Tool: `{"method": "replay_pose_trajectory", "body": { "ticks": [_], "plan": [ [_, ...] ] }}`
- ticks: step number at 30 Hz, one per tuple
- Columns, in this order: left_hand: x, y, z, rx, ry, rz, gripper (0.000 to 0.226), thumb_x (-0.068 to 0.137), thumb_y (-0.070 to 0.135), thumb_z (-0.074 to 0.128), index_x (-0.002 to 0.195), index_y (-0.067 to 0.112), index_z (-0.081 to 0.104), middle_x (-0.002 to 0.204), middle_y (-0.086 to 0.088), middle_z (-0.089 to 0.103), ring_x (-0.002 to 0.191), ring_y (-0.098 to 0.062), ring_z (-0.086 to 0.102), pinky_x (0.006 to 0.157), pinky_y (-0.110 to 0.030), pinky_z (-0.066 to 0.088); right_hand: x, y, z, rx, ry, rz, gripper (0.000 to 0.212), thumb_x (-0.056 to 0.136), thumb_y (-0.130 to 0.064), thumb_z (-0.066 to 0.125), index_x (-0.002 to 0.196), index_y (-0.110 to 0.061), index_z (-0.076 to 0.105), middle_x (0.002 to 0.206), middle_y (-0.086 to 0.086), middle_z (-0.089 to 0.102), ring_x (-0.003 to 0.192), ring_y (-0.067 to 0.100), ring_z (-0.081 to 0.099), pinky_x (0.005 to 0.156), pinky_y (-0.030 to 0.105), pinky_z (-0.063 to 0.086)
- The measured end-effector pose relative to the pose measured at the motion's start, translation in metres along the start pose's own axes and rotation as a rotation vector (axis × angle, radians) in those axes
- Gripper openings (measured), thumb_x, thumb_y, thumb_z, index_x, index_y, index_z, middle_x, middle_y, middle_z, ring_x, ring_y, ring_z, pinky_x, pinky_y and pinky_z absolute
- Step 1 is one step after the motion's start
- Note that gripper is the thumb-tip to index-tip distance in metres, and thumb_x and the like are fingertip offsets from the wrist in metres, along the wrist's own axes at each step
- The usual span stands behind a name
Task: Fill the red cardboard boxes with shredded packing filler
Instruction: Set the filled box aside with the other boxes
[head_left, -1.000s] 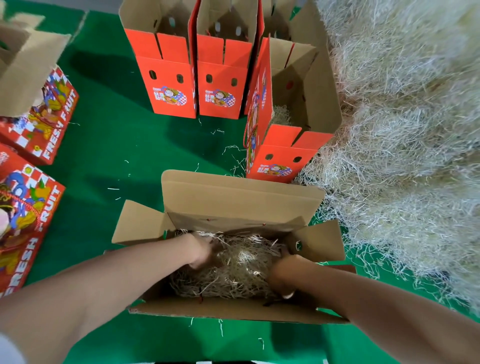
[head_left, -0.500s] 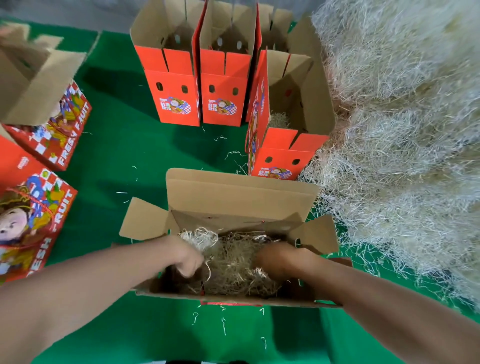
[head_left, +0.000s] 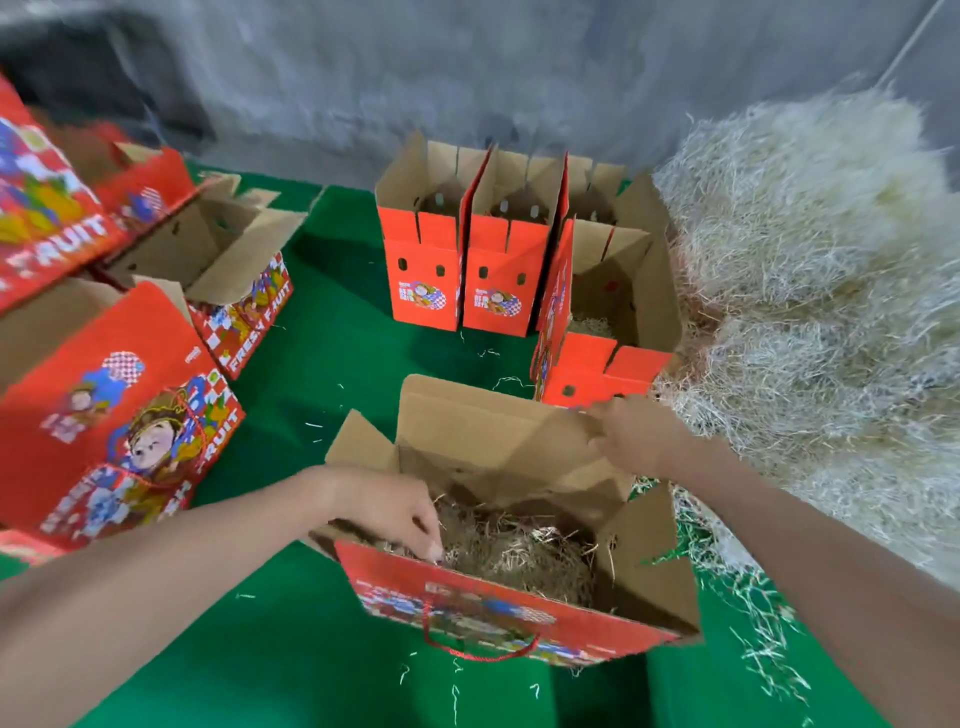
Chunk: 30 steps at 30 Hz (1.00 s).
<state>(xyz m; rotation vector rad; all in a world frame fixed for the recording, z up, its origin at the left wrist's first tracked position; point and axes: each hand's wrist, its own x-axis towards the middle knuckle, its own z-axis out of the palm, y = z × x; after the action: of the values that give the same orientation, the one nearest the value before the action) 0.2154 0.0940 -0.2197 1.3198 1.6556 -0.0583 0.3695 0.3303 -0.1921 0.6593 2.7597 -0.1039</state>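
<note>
An open red cardboard box (head_left: 498, 618) with a red rope handle stands on the green mat right in front of me. A nest of shredded filler (head_left: 519, 551) lies in its bottom. My left hand (head_left: 389, 512) grips the box's near left rim, fingers curled down into the opening. At the far right corner, my right hand (head_left: 641, 439) pinches the upright brown back flap (head_left: 483, 421). A big heap of pale shredded filler (head_left: 810, 312) fills the right side.
Two open red boxes (head_left: 423, 291) (head_left: 498, 296) stand upright at the back. A third (head_left: 608, 374), beside the heap, holds a little filler. More printed red boxes (head_left: 104, 415) (head_left: 244, 317) crowd the left. Loose shreds dot the green mat (head_left: 337, 364). A grey wall rises behind.
Both hands have come up out of the filler and taken hold of the box: left on the near rim, right on the back flap. The view has risen and the box's red front shows.
</note>
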Motion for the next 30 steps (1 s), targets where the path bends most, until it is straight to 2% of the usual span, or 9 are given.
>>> {"method": "replay_pose_trajectory", "body": {
  "ticks": [4, 6, 8, 10, 12, 14, 17, 24, 30],
  "plan": [
    [-0.034, -0.002, -0.008, -0.01, 0.156, -0.067, 0.04, 0.094, 0.034, 0.05, 0.064, 0.01, 0.061, 0.06, 0.013, 0.054, 0.036, -0.003, 0.034, 0.043, -0.018, 0.029, 0.012, -0.003, -0.007, 0.067, 0.099, -0.094, 0.014, 0.085, -0.024, 0.053, 0.075, -0.014, 0.053, 0.086, 0.008, 0.06, 0.085, 0.026, 0.055, 0.06, 0.03, 0.028],
    [-0.051, -0.008, -0.014, 0.042, 0.316, -0.166, 0.046, 0.092, 0.028, 0.053, 0.051, 0.023, 0.034, 0.043, 0.009, 0.035, 0.036, -0.009, 0.027, 0.047, -0.026, 0.029, 0.021, -0.012, -0.007, 0.156, 0.137, -0.076, 0.029, 0.086, -0.024, 0.054, 0.062, -0.017, 0.039, 0.08, 0.011, 0.057, 0.079, 0.027, 0.053, 0.059, 0.029, 0.025],
    [-0.066, -0.015, -0.019, 0.123, 0.513, -0.31, 0.04, 0.091, 0.026, 0.051, 0.052, 0.016, 0.046, 0.052, 0.008, 0.045, 0.05, -0.004, 0.04, 0.072, -0.036, 0.046, 0.032, -0.027, -0.01, 0.285, 0.173, -0.044, 0.03, 0.087, -0.021, 0.054, 0.061, -0.015, 0.042, 0.075, 0.009, 0.053, 0.075, 0.026, 0.052, 0.058, 0.029, 0.027],
    [-0.07, -0.027, -0.02, 0.149, 0.767, -0.506, 0.021, 0.091, 0.034, 0.05, 0.088, 0.022, 0.067, 0.112, 0.001, 0.061, 0.11, -0.016, 0.051, 0.107, -0.051, 0.026, 0.041, -0.049, -0.014, 0.445, 0.219, -0.004, 0.025, 0.09, -0.021, 0.052, 0.067, -0.012, 0.048, 0.075, 0.008, 0.054, 0.077, 0.026, 0.053, 0.056, 0.031, 0.029],
    [-0.067, -0.032, -0.015, -0.077, 0.96, -0.59, 0.05, 0.091, 0.041, 0.052, 0.137, 0.028, 0.043, 0.154, -0.004, 0.023, 0.14, -0.025, 0.021, 0.114, -0.045, 0.017, 0.046, -0.073, -0.016, 0.602, 0.223, -0.03, 0.015, 0.092, -0.023, 0.049, 0.082, -0.012, 0.054, 0.083, 0.006, 0.058, 0.081, 0.028, 0.057, 0.061, 0.032, 0.041],
    [-0.06, -0.031, -0.009, -0.639, 1.042, -0.486, 0.074, 0.089, 0.042, 0.057, 0.149, 0.019, 0.019, 0.154, -0.005, 0.02, 0.136, -0.025, 0.029, 0.106, -0.038, 0.034, 0.045, -0.093, -0.015, 0.649, 0.128, -0.064, 0.031, 0.091, -0.026, 0.049, 0.121, -0.016, 0.052, 0.106, 0.009, 0.063, 0.082, 0.027, 0.062, 0.072, 0.037, 0.052],
    [-0.043, -0.021, 0.001, -1.13, 0.938, -0.328, 0.05, 0.085, 0.038, 0.065, 0.128, 0.026, 0.042, 0.134, -0.002, 0.049, 0.113, -0.02, 0.052, 0.08, -0.039, 0.055, 0.042, -0.111, -0.008, 0.606, -0.07, -0.075, 0.068, 0.089, -0.035, 0.046, 0.146, -0.038, 0.009, 0.115, 0.008, 0.062, 0.079, 0.022, 0.062, 0.069, 0.029, 0.049],
    [-0.021, -0.026, 0.016, -0.791, 1.188, -0.428, 0.022, 0.093, 0.005, 0.032, 0.107, 0.017, 0.044, 0.083, -0.004, 0.059, 0.066, -0.021, 0.064, 0.057, -0.031, 0.057, 0.04, -0.141, -0.005, 0.978, -0.055, 0.044, 0.06, 0.098, -0.017, 0.034, 0.146, -0.041, 0.009, 0.109, 0.003, 0.048, 0.057, 0.012, 0.063, 0.052, 0.026, 0.056],
    [-0.037, -0.079, -0.024, -0.604, 1.284, -0.472, 0.045, 0.093, 0.008, 0.033, 0.137, 0.017, 0.034, 0.096, -0.011, 0.064, 0.076, -0.031, 0.065, 0.07, -0.039, 0.055, 0.069, -0.186, -0.033, 1.073, -0.024, 0.015, 0.062, 0.097, -0.012, 0.035, 0.145, -0.043, 0.009, 0.138, 0.001, 0.04, 0.095, 0.024, 0.061, 0.068, 0.04, 0.058]
  ]
}}
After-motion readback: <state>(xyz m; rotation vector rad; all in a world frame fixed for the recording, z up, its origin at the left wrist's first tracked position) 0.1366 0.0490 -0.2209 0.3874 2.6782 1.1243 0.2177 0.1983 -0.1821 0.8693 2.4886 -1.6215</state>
